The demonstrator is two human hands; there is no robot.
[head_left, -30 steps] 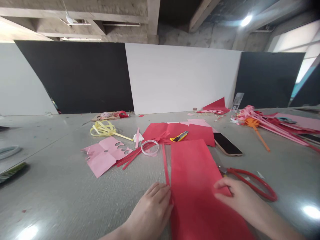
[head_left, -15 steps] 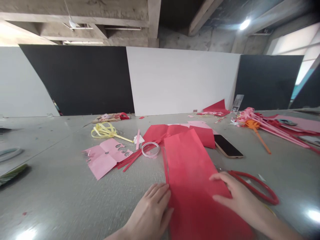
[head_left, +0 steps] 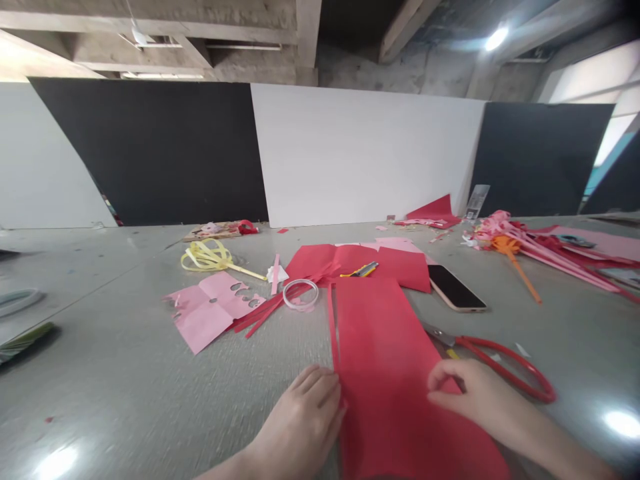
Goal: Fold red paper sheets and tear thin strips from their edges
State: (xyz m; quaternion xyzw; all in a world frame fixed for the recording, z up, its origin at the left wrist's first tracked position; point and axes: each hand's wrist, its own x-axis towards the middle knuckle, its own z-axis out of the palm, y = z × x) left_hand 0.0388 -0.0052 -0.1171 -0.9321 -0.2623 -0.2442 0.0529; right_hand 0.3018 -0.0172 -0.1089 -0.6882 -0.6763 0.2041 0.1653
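Observation:
A long red paper sheet (head_left: 385, 360) lies on the grey table, with a narrow red strip (head_left: 332, 327) along its left edge. My left hand (head_left: 305, 417) rests at that edge, fingers together on the paper and strip; whether it grips them is unclear. Over the sheet's right side is my right hand (head_left: 463, 393), its thumb and fingers bent toward each other with a gap between the tips. Red-handled scissors (head_left: 515, 360) lie just right of the sheet. Beyond its far edge, a yellow and grey cutter (head_left: 365, 269) sits on another red paper (head_left: 405, 267).
A phone (head_left: 456, 288) lies at the right, near an orange paper flower (head_left: 507, 247) and pink strips. Left of the sheet are a tape roll (head_left: 301, 294), cut pink paper (head_left: 207, 313) and a yellow looped paper piece (head_left: 207, 255). Boards (head_left: 360, 157) stand behind.
The sheet's far end has come down nearer me, uncovering the cutter. My right hand's fingers have closed toward each other, and more of the scissors shows. My left hand has barely moved.

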